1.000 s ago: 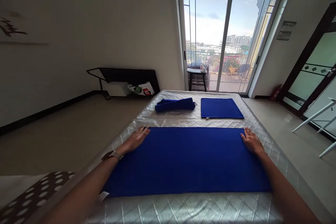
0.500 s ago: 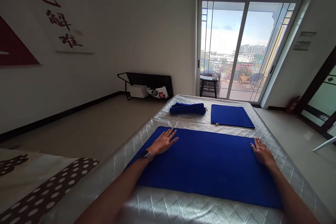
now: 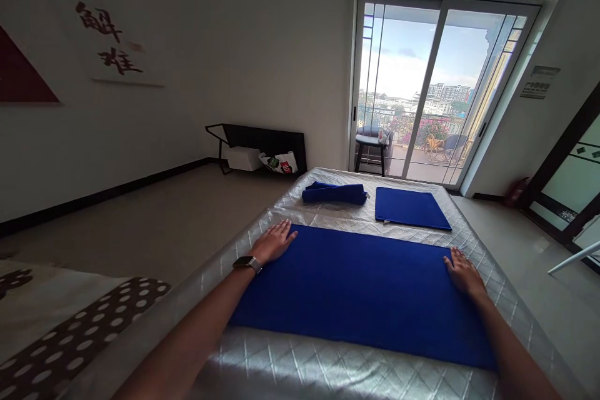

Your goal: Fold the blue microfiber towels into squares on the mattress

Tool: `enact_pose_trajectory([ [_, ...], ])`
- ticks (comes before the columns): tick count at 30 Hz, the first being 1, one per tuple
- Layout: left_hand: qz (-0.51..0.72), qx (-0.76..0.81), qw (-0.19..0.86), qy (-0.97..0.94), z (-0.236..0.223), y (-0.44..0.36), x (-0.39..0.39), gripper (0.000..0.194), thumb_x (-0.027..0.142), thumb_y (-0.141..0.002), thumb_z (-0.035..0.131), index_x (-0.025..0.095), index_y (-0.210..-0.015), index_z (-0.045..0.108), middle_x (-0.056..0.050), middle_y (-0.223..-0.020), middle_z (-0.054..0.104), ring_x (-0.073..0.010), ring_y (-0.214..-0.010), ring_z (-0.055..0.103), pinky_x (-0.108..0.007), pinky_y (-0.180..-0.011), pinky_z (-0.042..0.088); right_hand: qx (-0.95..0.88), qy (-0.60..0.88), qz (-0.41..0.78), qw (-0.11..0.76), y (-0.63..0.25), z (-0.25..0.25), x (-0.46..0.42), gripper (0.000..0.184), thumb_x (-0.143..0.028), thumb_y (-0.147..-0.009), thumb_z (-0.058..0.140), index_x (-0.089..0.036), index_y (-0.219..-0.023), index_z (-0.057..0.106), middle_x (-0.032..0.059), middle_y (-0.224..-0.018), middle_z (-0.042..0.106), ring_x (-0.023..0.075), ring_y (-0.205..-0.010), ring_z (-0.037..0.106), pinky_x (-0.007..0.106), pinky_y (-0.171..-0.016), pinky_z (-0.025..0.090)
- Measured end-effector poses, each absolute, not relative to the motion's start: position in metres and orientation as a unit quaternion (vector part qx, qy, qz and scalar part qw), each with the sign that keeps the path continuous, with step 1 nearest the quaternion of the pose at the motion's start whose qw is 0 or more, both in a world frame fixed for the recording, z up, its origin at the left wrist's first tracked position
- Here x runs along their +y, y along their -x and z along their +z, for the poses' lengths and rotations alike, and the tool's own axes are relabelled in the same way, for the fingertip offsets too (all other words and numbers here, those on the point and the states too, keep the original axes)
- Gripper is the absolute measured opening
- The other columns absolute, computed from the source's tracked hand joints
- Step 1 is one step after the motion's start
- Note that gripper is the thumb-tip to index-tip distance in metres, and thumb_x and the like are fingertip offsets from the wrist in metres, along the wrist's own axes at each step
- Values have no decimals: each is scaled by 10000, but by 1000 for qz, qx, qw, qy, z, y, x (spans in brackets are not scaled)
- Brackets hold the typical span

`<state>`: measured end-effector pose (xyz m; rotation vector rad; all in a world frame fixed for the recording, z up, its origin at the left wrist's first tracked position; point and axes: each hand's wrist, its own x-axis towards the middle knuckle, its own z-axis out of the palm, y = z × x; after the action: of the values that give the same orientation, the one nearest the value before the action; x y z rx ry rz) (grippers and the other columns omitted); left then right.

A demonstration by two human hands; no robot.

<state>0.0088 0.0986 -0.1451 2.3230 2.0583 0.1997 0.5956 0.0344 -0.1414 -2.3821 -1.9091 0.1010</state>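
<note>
A large blue towel [image 3: 370,290] lies spread flat across a silver quilted mattress [image 3: 328,375]. My left hand [image 3: 274,242] rests flat at the towel's far left corner, fingers stretched out, a watch on its wrist. My right hand [image 3: 463,274] lies flat with fingers apart on the towel's far right edge. Beyond them a rolled blue towel [image 3: 334,193] and a flat folded blue towel [image 3: 409,208] sit side by side near the mattress's far end.
A dotted brown and cream cloth [image 3: 70,337] lies at the near left. A black low rack [image 3: 257,147] with a box and a bag stands by the wall. A glass sliding door [image 3: 431,87] opens on a balcony with a stool [image 3: 370,149].
My left hand slid from on top of the towel outward to its far left corner. My right hand stayed on the right edge. The camera view shifted slightly.
</note>
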Motion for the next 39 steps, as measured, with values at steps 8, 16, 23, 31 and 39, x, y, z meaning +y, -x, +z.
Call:
enact_pose_trajectory([
  [8, 77, 619, 54, -780, -154, -66, 90, 721, 580, -1000, 182, 154, -1556, 351, -107, -1643, 305, -258, -1540, 216, -461, -1244, 187, -623, 780, 38, 34, -591, -135, 31, 654, -380, -1017, 235, -70, -1592, 248, 79, -1668, 230, 205, -1540, 191, 368, -1257, 155],
  [16, 40, 698, 51, -713, -140, 5, 85, 761, 534, -987, 172, 43, -1555, 293, -187, -1636, 266, -285, -1532, 228, -480, -1227, 222, -623, 780, 43, 43, -590, -134, 30, 655, -404, -1026, 240, -73, -1591, 255, 98, -1659, 255, 215, -1537, 206, 387, -1250, 179],
  [23, 83, 616, 23, -783, -154, -16, 27, 752, 560, -1001, 164, 75, -1548, 340, -147, -1626, 325, -259, -1523, 267, -444, -1233, 249, -620, 782, 42, 49, -592, -138, 33, 656, -414, -1026, 256, -74, -1587, 272, 112, -1654, 271, 213, -1535, 212, 367, -1250, 169],
  [31, 62, 619, -18, -783, -183, 23, -21, 651, 499, -1014, 219, 151, -1535, 397, -120, -1616, 359, -281, -1510, 301, -489, -1212, 291, -626, 777, 40, 59, -596, -140, 34, 664, -429, -1015, 239, -88, -1581, 297, 111, -1644, 298, 225, -1532, 223, 408, -1251, 180],
  [39, 85, 630, -48, -770, -176, 26, -19, 653, 482, -1027, 195, 119, -1529, 402, -149, -1597, 392, -298, -1500, 321, -493, -1203, 311, -626, 778, 34, 34, -595, -139, 35, 678, -425, -1018, 215, -62, -1589, 258, 112, -1658, 257, 223, -1535, 211, 392, -1251, 175],
])
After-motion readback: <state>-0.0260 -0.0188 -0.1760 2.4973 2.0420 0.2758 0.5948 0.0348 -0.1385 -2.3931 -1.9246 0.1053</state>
